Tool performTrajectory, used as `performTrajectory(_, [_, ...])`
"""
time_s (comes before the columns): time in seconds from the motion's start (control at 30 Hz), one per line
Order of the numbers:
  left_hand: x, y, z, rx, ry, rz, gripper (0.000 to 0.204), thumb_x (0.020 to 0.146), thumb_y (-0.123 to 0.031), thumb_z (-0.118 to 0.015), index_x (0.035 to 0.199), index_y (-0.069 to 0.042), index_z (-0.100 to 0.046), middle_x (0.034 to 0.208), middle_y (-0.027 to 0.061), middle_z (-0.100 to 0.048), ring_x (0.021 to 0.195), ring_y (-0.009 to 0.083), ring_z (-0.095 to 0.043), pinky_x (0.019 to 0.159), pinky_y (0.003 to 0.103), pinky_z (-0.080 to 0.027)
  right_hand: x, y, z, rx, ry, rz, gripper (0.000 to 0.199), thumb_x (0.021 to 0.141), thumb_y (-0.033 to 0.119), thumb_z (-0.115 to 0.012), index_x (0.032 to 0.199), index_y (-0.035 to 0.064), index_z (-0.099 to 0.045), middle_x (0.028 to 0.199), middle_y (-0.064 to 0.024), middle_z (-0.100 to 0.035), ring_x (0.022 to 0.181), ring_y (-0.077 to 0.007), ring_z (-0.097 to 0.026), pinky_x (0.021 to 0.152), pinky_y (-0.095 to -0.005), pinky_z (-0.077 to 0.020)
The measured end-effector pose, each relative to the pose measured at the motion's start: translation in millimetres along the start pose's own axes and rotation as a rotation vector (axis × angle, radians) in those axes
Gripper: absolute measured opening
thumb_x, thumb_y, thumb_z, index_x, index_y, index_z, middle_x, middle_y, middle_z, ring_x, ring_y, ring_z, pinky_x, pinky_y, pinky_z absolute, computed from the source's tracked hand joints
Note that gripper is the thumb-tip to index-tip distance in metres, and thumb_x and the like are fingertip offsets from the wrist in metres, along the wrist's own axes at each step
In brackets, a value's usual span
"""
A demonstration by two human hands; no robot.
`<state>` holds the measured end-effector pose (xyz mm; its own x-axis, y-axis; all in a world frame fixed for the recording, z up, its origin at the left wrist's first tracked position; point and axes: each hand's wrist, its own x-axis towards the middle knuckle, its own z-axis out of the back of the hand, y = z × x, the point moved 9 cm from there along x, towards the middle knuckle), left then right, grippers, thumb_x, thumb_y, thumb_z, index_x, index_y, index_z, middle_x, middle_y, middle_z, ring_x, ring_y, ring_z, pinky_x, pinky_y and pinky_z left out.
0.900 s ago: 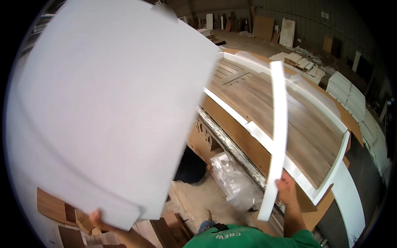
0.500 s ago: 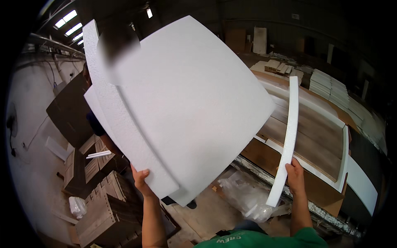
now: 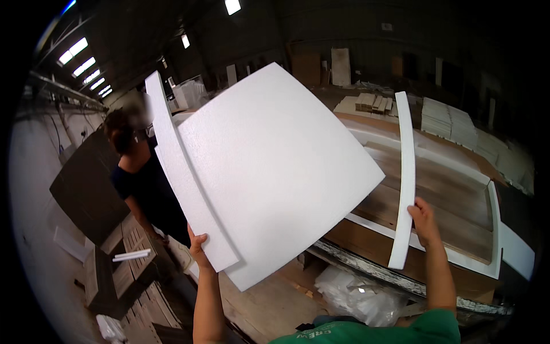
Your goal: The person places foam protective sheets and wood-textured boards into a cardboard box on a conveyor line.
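Note:
My left hand [image 3: 197,246] is closed on the lower left edge of a large white foam sheet [image 3: 275,178] together with a white foam strip [image 3: 186,172] lying along that edge. The thumb presses on the strip's face, and the other fingers are hidden behind. The sheet is held up, tilted, in front of me. My right hand [image 3: 424,222] grips a second, narrow foam strip [image 3: 405,178] below its middle and holds it upright. That strip stands in front of an open carton [image 3: 421,249] containing a brown wooden panel [image 3: 452,198] with white foam around its edges.
At the left a person in dark clothes [image 3: 152,178] stands beside stacked brown wooden pieces [image 3: 123,261]. Clear plastic wrap [image 3: 361,295] lies below the carton's worn support edge [image 3: 401,286]. White sheets [image 3: 450,123] are stacked at the back right.
The view has shifted, exposing the person at the left. The big sheet appears lower and the right-hand strip more upright. Both hands keep their hold.

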<state>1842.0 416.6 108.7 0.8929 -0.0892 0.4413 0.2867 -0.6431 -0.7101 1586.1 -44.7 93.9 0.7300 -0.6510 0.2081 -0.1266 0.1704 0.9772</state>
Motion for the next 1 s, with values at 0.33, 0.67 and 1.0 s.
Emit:
performTrajectory(0.33, [133,67,74,0.071,0.105,0.386,0.063,0.057,-0.014,-0.047,0.118,-0.005,-0.031,0.102,0.0142,-0.044,0.090,0.0256,-0.047,0.077,0.033,-0.041,77,-21,-25,-0.081,0.019,-0.179,0.018,0.076,0.015,-0.047,0.088,0.0032,-0.053,0.067,0.0017,-0.050,0.057,-0.0051,-0.044,0.051,-0.0195,-0.0365])
performTrajectory(0.67, [296,177,45,0.017,0.337,0.678,0.055,0.061,-0.014,-0.049,0.112,0.003,-0.036,0.097,0.0180,-0.049,0.080,0.0243,-0.053,0.071,0.031,-0.046,87,-13,-40,-0.177,-0.290,-0.223,0.017,0.076,0.016,-0.047,0.085,0.0037,-0.054,0.066,0.0025,-0.050,0.058,-0.0049,-0.043,0.051,-0.0198,-0.0350])
performTrajectory(1.0, [377,286,-8,-0.083,0.525,0.880,0.041,0.066,-0.015,-0.047,0.105,-0.001,-0.044,0.091,0.0124,-0.053,0.080,0.0216,-0.055,0.070,0.031,-0.046,123,-26,-80,-0.315,-0.497,-0.274,0.018,0.072,0.017,-0.052,0.081,0.0015,-0.056,0.065,0.0001,-0.052,0.056,-0.0065,-0.043,0.050,-0.0213,-0.0360])
